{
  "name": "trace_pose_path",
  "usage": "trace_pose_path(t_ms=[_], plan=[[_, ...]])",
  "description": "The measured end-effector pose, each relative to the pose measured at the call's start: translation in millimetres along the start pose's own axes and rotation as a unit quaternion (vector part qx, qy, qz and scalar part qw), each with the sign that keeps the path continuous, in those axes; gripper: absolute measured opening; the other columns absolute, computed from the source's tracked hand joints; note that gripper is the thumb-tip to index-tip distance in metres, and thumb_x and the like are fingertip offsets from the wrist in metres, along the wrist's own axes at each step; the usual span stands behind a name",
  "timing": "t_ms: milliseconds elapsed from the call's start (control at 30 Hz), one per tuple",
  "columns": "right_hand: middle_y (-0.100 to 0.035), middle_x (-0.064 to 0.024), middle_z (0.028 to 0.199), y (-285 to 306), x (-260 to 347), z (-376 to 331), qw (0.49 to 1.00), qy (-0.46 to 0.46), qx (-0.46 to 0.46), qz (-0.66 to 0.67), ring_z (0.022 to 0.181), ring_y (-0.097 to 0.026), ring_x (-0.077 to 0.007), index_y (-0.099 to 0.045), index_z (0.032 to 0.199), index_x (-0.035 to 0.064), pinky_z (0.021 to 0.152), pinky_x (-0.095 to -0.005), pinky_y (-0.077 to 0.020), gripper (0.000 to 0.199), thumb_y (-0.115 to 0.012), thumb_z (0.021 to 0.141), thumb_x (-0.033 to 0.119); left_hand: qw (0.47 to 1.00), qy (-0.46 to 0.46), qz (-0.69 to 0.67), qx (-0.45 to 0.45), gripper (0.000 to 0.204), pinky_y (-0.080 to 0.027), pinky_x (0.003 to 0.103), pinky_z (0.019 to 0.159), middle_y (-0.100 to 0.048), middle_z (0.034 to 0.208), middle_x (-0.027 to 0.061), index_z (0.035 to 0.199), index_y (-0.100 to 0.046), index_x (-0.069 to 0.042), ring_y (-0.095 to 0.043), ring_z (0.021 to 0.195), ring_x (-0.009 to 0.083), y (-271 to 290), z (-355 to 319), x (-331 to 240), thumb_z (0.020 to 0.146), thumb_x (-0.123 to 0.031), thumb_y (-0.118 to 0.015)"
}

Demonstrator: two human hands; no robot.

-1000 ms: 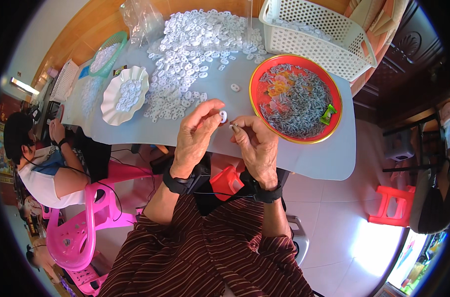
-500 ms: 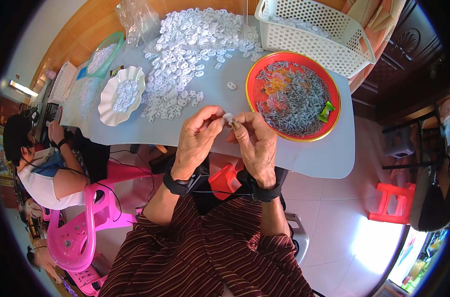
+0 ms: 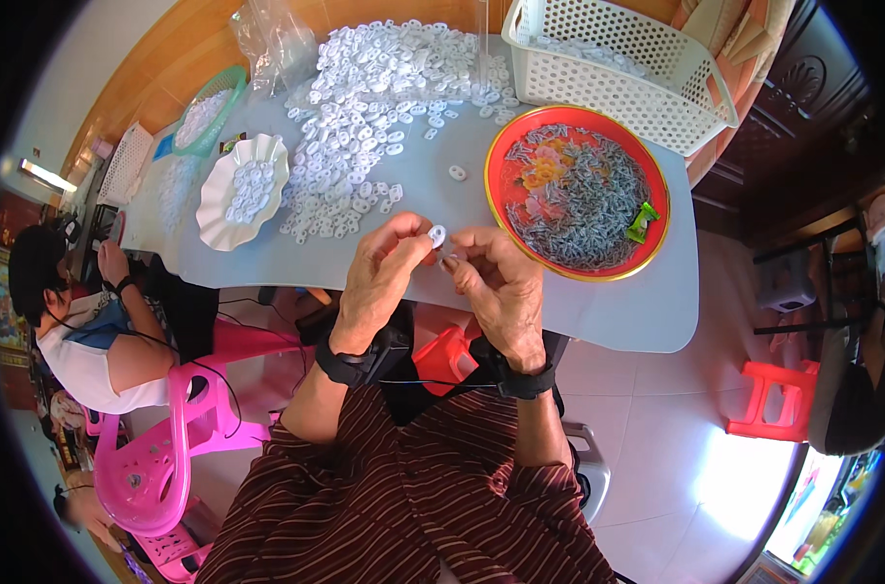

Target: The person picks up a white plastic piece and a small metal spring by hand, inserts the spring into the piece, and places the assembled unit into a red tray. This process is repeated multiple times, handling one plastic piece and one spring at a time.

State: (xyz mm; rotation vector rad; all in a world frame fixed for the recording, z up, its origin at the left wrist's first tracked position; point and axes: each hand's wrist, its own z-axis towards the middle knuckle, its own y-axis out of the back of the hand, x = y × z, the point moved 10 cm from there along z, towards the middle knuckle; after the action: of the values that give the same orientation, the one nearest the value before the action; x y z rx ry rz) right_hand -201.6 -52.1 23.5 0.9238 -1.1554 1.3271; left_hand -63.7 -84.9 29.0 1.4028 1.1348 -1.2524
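Pinched between the thumb and finger of my left hand (image 3: 376, 277) is a small white oval plastic piece (image 3: 437, 236) with holes in it. My right hand (image 3: 505, 292) is close beside it, thumb and forefinger pressed together near the piece's lower edge; what those fingertips hold is too small to make out. Both hands are over the table's front edge. Just to the right lies a red round tray (image 3: 494, 185) with a gold rim, full of small grey screw-like pieces (image 3: 598, 209). One loose white oval piece (image 3: 457, 172) lies beyond my hands.
A heap of white oval pieces (image 3: 364, 107) covers the back of the grey table (image 3: 647, 316). A scalloped dish (image 3: 212, 200), a green basket (image 3: 231, 97) and a white perforated basket (image 3: 617, 88) stand around it. A person (image 3: 102, 331) sits at left, by a pink chair (image 3: 141, 477).
My hands have drawn slightly apart. The white oval piece has moved a little left with my left hand, its face now turned up, while my right fingertips have dropped slightly below it.
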Motion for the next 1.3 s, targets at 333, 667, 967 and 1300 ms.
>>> trace_pose_path(t_ms=[333, 667, 967, 1300], plan=[[-0.064, -0.0035, 0.078, 0.4, -5.6, 0.0, 1.000, -0.014, 0.002, 0.010, 0.067, -0.059, -0.0078, -0.059, 0.103, 0.0006, 0.059, -0.0222, -0.0463, 0.022, -0.067, 0.083, 0.001, 0.994, -0.049, 0.093, 0.037, 0.019, -0.030, 0.024, 0.054, -0.046, 0.067, -0.0028, 0.084, -0.055, 0.000, -0.036, 0.061, 0.0055, -1.6, 1.4, -6.1, 0.087, -0.018, -0.054], [-0.064, -0.0056, 0.075, -1.1, -1.6, -0.1, 0.999, -0.006, 0.011, -0.034, 0.067, -0.060, -0.0104, -0.063, 0.102, 0.0014, 0.061, -0.0244, -0.0479, 0.020, -0.066, 0.083, 0.001, 0.971, -0.072, 0.205, 0.103, 0.015, -0.033, 0.023, 0.056, -0.050, 0.070, 0.0001, 0.086, -0.055, 0.001, -0.039, 0.063, 0.0077, -8.4, 0.2, -8.0, 0.087, -0.014, -0.052], [-0.065, -0.0070, 0.079, 0.4, 4.0, 1.2, 1.000, 0.020, 0.002, -0.013, 0.071, -0.063, -0.0117, -0.062, 0.103, -0.0003, 0.066, -0.0256, -0.0501, 0.019, -0.065, 0.084, 0.001, 0.974, -0.138, 0.164, 0.078, 0.024, -0.039, 0.030, 0.057, -0.050, 0.068, 0.0091, 0.088, -0.051, 0.003, -0.042, 0.061, 0.0144, -17.0, -5.1, -15.4, 0.094, -0.019, -0.045], [-0.063, -0.0080, 0.081, -7.8, 8.0, 1.3, 0.995, 0.009, 0.029, -0.092, 0.069, -0.063, -0.0157, -0.061, 0.107, 0.0027, 0.065, -0.0279, -0.0514, 0.035, -0.074, 0.074, 0.001, 0.943, -0.253, 0.204, 0.079, 0.016, -0.041, 0.034, 0.060, -0.052, 0.077, 0.0121, 0.087, -0.047, 0.002, -0.044, 0.063, 0.0277, -18.9, -11.1, -21.9, 0.093, -0.012, -0.042]])
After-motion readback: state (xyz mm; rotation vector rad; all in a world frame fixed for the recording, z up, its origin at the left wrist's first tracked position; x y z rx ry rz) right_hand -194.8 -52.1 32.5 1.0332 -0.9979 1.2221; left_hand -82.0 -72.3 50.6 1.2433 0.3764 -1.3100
